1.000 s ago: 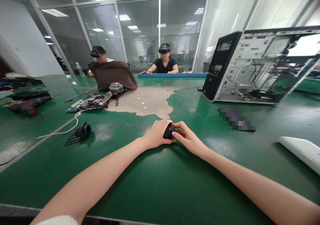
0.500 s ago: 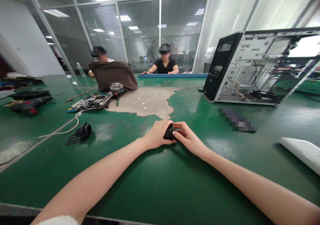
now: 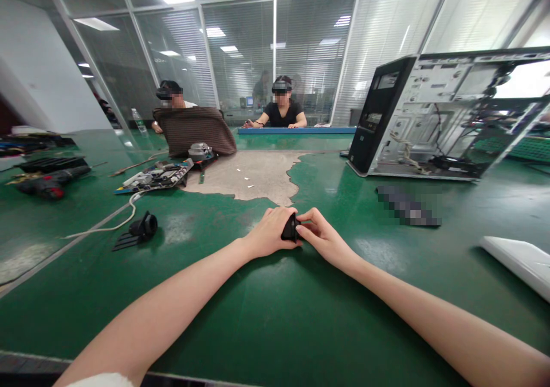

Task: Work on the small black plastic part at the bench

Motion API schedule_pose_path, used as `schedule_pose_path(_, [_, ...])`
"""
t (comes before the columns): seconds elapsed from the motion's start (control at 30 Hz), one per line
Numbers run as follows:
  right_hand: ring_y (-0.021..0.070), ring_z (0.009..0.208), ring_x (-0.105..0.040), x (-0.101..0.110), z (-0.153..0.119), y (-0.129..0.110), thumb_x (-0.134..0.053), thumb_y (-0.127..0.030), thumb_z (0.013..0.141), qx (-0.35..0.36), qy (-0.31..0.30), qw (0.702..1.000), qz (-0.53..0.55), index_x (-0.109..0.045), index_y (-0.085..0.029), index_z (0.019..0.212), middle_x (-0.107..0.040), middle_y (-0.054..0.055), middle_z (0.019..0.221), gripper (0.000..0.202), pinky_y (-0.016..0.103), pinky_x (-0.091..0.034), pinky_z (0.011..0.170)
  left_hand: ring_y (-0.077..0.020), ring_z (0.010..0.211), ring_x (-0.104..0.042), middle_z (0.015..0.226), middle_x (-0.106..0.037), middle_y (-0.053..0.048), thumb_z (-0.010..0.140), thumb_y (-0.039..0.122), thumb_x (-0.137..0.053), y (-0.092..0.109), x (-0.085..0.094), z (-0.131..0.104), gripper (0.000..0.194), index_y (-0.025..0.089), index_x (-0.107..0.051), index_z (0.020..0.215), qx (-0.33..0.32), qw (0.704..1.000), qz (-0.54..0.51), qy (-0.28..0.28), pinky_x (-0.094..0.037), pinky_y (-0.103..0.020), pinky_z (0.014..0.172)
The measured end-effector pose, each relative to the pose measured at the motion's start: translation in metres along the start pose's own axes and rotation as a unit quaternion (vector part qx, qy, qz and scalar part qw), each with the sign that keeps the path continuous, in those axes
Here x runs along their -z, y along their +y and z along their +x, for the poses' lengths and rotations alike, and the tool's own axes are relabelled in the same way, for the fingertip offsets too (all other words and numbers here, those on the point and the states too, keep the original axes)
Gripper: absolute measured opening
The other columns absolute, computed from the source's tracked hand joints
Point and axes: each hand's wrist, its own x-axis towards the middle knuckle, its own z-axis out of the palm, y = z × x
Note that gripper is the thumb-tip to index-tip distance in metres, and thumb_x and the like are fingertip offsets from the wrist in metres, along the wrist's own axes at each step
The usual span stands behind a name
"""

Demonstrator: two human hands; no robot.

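between both hands, small black part, left hand gripping it, right fingertips pinching its edge

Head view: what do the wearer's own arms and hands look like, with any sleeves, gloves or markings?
The left hand and right hand wear no gloves, and no ring or watch shows. The left arm has the edge of a white sleeve at the picture's bottom. The right arm shows no sleeve. No cables or markings are visible on either.
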Motion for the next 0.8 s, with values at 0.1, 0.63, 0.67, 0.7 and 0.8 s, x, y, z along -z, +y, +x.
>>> schedule_pose_path(0.1, [0.0136,0.081,-0.054,-0.0002,0.0017,0.0021,-0.048,-0.029,0.08,-0.01,0.01,1.0,-0.004,-0.041,-0.022,0.093,-0.049,0.002,0.092,0.017,0.028,-0.048,0.066,-0.0233,0.097,-0.047,0.104,-0.05,-0.007,0.066,0.04,-0.062,0.0007,0.001,0.0002,0.058,0.019,-0.033,0.112,-0.002,1.0,-0.004,-0.004,-0.033,-0.036,0.082])
schedule_pose_path(0.63, [0.0125,0.077,-0.054,-0.0005,0.0025,0.0021,-0.049,-0.028,0.08,0.009,0.006,1.0,0.004,-0.042,-0.022,0.086,-0.049,-0.001,0.082,0.011,0.025,-0.048,0.064,-0.0241,0.099,-0.046,0.105,-0.049,-0.008,0.066,0.039,-0.062,0.0008,0.0007,-0.0013,0.057,0.019,-0.033,0.111,0.0,1.0,-0.001,0.0,-0.033,-0.037,0.083])
schedule_pose_path(0.67, [0.0127,0.078,-0.054,-0.0008,0.0029,0.0029,-0.05,-0.028,0.079,0.006,0.007,1.0,0.006,-0.042,-0.022,0.086,-0.049,-0.001,0.083,0.013,0.026,-0.048,0.064,-0.024,0.099,-0.046,0.105,-0.049,-0.008,0.066,0.039,-0.062,0.0008,0.0007,-0.0012,0.057,0.019,-0.033,0.111,0.001,1.0,-0.002,0.0,-0.033,-0.037,0.083])
schedule_pose_path(0.7, [0.0131,0.079,-0.054,-0.001,0.0032,0.0038,-0.05,-0.029,0.079,0.002,0.008,1.0,0.007,-0.042,-0.022,0.087,-0.049,0.0,0.085,0.014,0.026,-0.048,0.065,-0.0239,0.099,-0.046,0.105,-0.05,-0.008,0.066,0.039,-0.062,0.0008,0.0008,-0.0011,0.057,0.019,-0.033,0.111,0.002,1.0,-0.003,-0.001,-0.033,-0.037,0.083])
schedule_pose_path(0.8, [0.0145,0.083,-0.054,-0.0008,0.0034,0.0059,-0.05,-0.029,0.078,-0.016,0.015,1.0,0.0,-0.041,-0.022,0.094,-0.049,0.002,0.092,0.02,0.028,-0.049,0.066,-0.0237,0.098,-0.046,0.105,-0.05,-0.008,0.066,0.038,-0.062,0.0014,0.0015,-0.0006,0.057,0.02,-0.033,0.112,0.003,1.0,-0.005,-0.004,-0.033,-0.037,0.083])
